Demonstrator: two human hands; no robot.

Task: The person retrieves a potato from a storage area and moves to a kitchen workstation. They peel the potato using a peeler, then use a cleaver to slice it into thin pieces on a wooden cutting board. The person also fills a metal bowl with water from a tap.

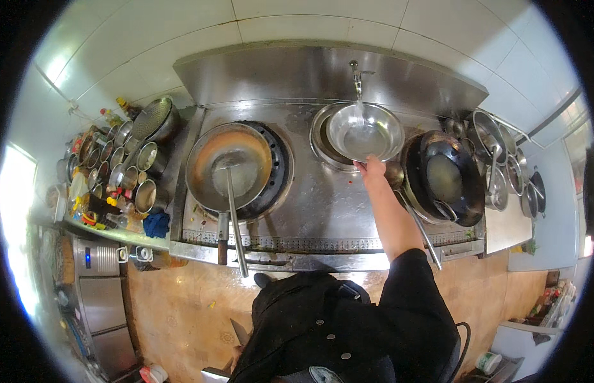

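My right hand grips the near rim of a stainless steel basin. Water runs from the wall faucet into the basin, which is tilted over a round metal-rimmed opening in the range top. Beside my right forearm lies a long-handled ladle. To the left, a wok with a handle rests on a burner, with a long-handled metal spatula or ladle in it. A skin-toned patch low beside my black-clad torso may be part of my left hand; its fingers are hidden.
A dark wok holding some liquid sits tilted at right. Metal pots and bowls stand beyond it. Seasoning containers, bottles and a perforated strainer crowd the left counter. The range's front edge runs before my body.
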